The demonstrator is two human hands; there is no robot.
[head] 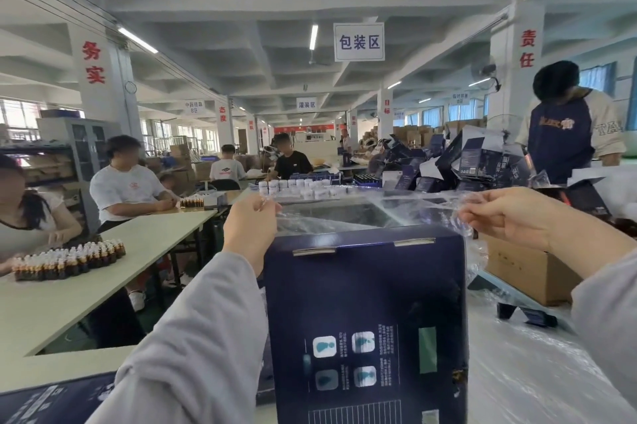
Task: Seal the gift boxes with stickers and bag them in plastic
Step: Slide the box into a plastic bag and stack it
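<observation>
A person stands at a packing surface (517, 372) covered in clear film, seen from their own eye level. A dark navy gift box (365, 303) stands on end right in front of them, its long axis running up and down and its tabbed top edge uppermost.

Just above and behind that top edge, the mouth of a clear plastic bag (362, 213) is stretched wide between the two hands. The left hand (250, 220) pinches the bag's edge at the box's upper left corner. The right hand (510, 216) pinches the other edge, out past the upper right corner. The fingers (482, 213) of both hands are closed tight on the film. The box lies directly below and between them, about equally near to each, so the bag probably goes straight down over it (some film already hangs by the box's right side, though I cannot tell whether the box is partly inside).

The box's face shows four small pale icons and a green patch; its print is too small to read. A hanging sign (358, 42) reads 包装区. Red characters on the left pillar (93, 61) read 务实, and on the right pillar (527, 49) 责任. A farther sign (306, 104) reads 灌装区.
</observation>
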